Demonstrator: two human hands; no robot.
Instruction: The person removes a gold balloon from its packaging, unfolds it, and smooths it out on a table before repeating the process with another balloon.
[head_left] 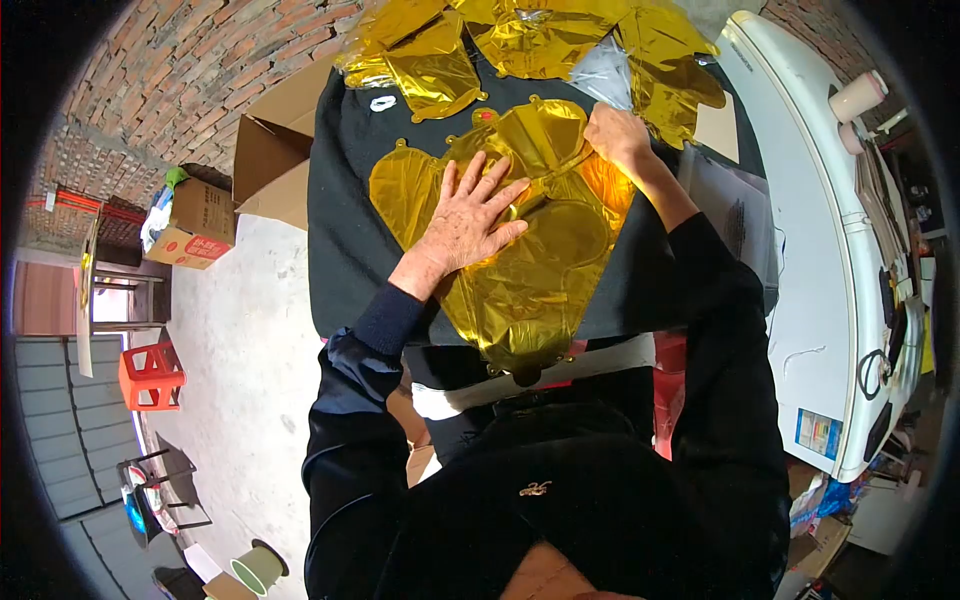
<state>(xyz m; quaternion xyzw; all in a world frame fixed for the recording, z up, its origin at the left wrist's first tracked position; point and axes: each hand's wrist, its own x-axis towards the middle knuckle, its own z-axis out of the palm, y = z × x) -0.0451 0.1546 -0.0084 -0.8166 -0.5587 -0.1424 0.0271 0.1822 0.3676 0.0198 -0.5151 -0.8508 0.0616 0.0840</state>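
A flat gold foil balloon (545, 285) with small tabs along its edge lies on the black-covered table (345, 250) before me. My left hand (468, 225) rests flat on it, fingers spread. At its upper right side my right hand (617, 137) is closed, pinching the foil, which creases and folds toward the grip. The tips of those fingers are partly hidden. More gold foil balloons (540, 45) are heaped at the table's far edge, with a clear plastic piece (603, 75) among them. A small white loop (383, 103) lies at the upper left.
To the right stands a long white appliance (800, 300), with clear plastic sheets (725, 200) beside the table. An open cardboard box (270, 165) adjoins the left side. On the floor are a red stool (152, 376), a printed carton (203, 222) and a green bin (258, 570).
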